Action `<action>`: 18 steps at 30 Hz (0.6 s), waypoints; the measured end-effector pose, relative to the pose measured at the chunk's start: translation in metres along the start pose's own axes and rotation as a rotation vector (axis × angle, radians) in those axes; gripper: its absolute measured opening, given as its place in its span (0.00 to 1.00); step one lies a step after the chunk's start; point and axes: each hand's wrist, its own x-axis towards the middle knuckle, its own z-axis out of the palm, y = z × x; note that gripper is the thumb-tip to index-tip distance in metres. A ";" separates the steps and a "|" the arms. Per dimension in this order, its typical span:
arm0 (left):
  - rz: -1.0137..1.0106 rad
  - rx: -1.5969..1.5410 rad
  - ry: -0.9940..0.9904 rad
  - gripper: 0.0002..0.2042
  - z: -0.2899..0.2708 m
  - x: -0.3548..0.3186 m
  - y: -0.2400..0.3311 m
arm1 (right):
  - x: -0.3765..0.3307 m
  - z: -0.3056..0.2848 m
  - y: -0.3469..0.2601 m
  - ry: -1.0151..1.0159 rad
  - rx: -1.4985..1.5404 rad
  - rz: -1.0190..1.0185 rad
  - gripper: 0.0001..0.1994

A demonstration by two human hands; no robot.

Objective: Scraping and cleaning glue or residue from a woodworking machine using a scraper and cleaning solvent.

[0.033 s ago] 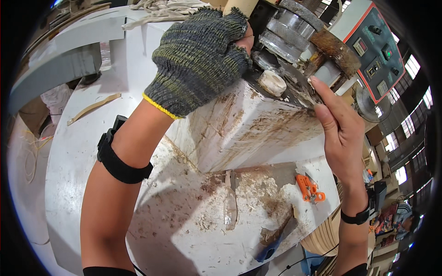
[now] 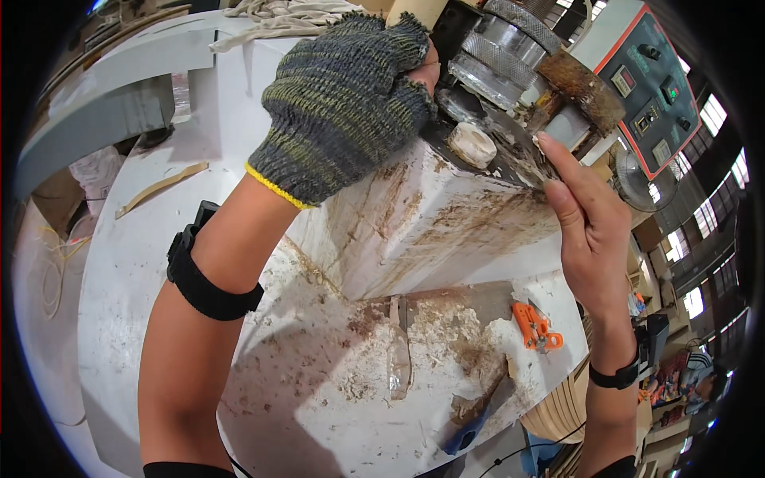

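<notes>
Two hands flank the collar (image 2: 504,57): your left hand (image 2: 343,111), grip hidden, can't tell; your right hand (image 2: 591,227), narrow at the plate (image 2: 519,148), likely stiff; hold its edge.

Pretty messy spot: a bright orange tool (image 2: 535,327) is parked toward the right of the gunk-caked white counter (image 2: 111,319), a blue-handled tool (image 2: 468,436) is perched by the near edge, and a thin curved strip (image 2: 162,190) is plonked over on the left. Some pale cloth (image 2: 283,22) is bunched up at the far side. Curved wooden pieces (image 2: 558,402) are stacked just past the right edge, and bright windows (image 2: 715,115) can be spotted beyond a round fan (image 2: 635,179).
</notes>
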 end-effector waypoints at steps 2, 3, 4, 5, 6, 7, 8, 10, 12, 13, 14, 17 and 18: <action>-0.040 -0.018 -0.021 0.09 -0.001 0.002 0.001 | 0.001 0.002 0.001 0.005 -0.010 -0.012 0.17; 0.015 -0.013 -0.010 0.09 -0.001 0.002 -0.002 | 0.001 0.003 0.001 0.011 -0.017 -0.025 0.17; 0.069 -0.008 0.001 0.09 -0.001 0.002 -0.003 | 0.002 0.004 0.001 0.010 -0.024 -0.023 0.17; 0.069 -0.016 0.001 0.09 0.000 0.002 -0.003 | 0.003 0.004 0.001 -0.019 -0.015 -0.006 0.17; 0.047 0.002 0.011 0.09 0.001 0.001 -0.002 | 0.004 0.003 0.000 -0.047 -0.008 0.010 0.16; 0.025 0.019 0.021 0.09 0.002 0.000 -0.001 | 0.006 0.001 -0.001 -0.050 -0.016 0.015 0.16; 0.023 0.014 0.020 0.09 0.001 0.000 0.000 | 0.009 -0.002 -0.003 -0.103 0.097 0.105 0.16; -0.007 -0.022 0.001 0.09 0.000 0.001 0.002 | 0.014 -0.007 -0.004 -0.157 0.206 0.199 0.16; 0.000 -0.017 0.008 0.10 0.000 0.001 0.001 | 0.021 -0.015 -0.002 -0.171 0.323 0.235 0.20; 0.010 -0.005 0.015 0.10 0.000 0.001 0.001 | 0.022 -0.020 -0.001 -0.228 0.228 0.187 0.20; 0.011 -0.011 0.018 0.10 0.000 0.001 0.000 | 0.025 -0.023 -0.002 -0.228 0.222 0.190 0.20; 0.022 -0.017 0.009 0.10 0.000 0.000 -0.001 | 0.030 -0.029 -0.003 -0.318 0.319 0.309 0.21; 0.026 -0.023 0.017 0.10 0.000 -0.001 -0.002 | 0.031 -0.028 0.001 -0.362 0.375 0.349 0.22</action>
